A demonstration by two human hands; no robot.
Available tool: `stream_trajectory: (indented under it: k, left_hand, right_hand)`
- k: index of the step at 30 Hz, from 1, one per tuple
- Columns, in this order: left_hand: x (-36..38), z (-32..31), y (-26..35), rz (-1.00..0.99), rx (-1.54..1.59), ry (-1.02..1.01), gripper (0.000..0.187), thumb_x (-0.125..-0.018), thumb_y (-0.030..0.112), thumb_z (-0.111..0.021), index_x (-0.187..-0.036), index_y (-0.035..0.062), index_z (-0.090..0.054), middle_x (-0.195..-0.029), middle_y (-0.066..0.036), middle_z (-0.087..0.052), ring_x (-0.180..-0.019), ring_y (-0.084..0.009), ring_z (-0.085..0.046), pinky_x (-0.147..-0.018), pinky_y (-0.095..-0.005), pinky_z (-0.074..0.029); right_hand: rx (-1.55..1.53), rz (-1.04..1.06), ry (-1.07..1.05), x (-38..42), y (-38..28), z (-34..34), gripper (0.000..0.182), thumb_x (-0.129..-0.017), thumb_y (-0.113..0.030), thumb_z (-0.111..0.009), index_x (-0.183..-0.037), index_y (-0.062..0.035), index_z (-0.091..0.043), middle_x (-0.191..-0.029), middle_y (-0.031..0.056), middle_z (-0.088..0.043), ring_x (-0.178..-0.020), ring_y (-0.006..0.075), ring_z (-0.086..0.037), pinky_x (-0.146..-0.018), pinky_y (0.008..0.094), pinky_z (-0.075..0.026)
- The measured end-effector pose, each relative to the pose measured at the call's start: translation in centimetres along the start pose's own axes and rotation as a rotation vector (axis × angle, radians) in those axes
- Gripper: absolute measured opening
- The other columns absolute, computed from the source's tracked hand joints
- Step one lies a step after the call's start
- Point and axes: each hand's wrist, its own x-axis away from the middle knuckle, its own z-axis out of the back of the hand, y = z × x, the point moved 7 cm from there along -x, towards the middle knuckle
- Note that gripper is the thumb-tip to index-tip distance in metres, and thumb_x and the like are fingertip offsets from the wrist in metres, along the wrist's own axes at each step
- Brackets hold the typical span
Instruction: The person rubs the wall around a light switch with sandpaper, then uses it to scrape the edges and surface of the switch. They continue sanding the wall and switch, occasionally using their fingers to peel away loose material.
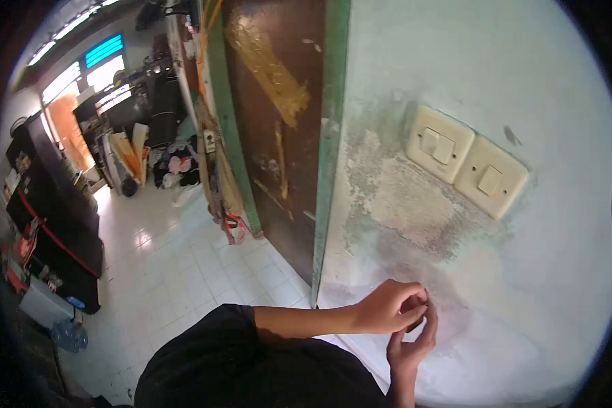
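Note:
Both hands meet low in front of the pale wall (557, 272). My left hand (391, 307) comes in from the left, its fingers curled and pressed together. From below rises my right hand (415, 340), with its fingertips touching those of my left hand. A small dark object (415, 325) shows between the fingers, too small and hidden to name. Above the hands, two cream switch plates (440, 144) are fixed side by side on the wall, tilted in view. Peeling, stained paint (415, 204) lies between the plates and the hands.
A brown door (272, 136) with tape on it stands in a green frame (333, 136) left of the wall. White floor tiles (183, 251) lead to clothes (180, 163) and boards farther back. A dark cabinet (64, 231) and a water bottle (69, 334) are at the far left.

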Motion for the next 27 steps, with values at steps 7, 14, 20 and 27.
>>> stream_trajectory:
  k: [7,14,20,27]
  left_hand:
    - [-0.4,0.6,2.8,-0.253,-0.262,-0.116,0.014,-0.092,0.011,-0.073,-0.101,0.0048,-0.065,-0.085,-0.009,-0.073,-0.077,-0.0243,-0.072,-0.068,-0.0355,-0.055]
    - [0.3,1.9,5.2,-0.59,-0.289,-0.014,0.019,-0.086,0.006,-0.077,-0.103,0.0054,-0.07,-0.091,-0.007,-0.073,-0.082,-0.0252,-0.071,-0.073,-0.0364,-0.056]
    - [0.2,3.8,4.6,-0.64,-0.31,0.065,0.036,-0.093,0.003,-0.067,-0.129,-0.0025,-0.063,-0.107,-0.016,-0.073,-0.096,-0.0323,-0.071,-0.087,-0.0405,-0.056]
    - [0.1,5.3,4.7,-0.685,-0.353,-0.048,0.062,-0.089,0.017,-0.073,-0.14,-0.0097,-0.051,-0.133,-0.023,-0.063,-0.117,-0.0343,-0.065,-0.098,-0.0423,-0.054]
  right_hand:
    - [-0.166,-0.18,0.087,0.3,1.7,0.3,0.043,-0.092,-0.018,-0.072,-0.122,0.0043,-0.051,-0.112,0.022,-0.066,-0.102,0.027,-0.067,-0.089,0.0384,-0.052]
    - [-0.184,0.143,0.222,-3.8,-1.5,1.0,0.032,-0.096,-0.022,-0.071,-0.107,0.0003,-0.05,-0.106,0.0195,-0.065,-0.099,0.0279,-0.064,-0.089,0.0395,-0.05]
    - [-0.211,-0.041,0.16,-4.8,-1.2,-0.4,0.027,-0.093,-0.013,-0.07,-0.112,0.0033,-0.062,-0.109,0.019,-0.067,-0.101,0.0323,-0.066,-0.089,0.0427,-0.051]
    - [-0.522,-0.329,0.041,-7.6,-1.0,-0.7,0.028,-0.096,-0.003,-0.068,-0.121,0.0062,-0.058,-0.109,0.0135,-0.067,-0.097,0.0137,-0.065,-0.08,0.0269,-0.055]
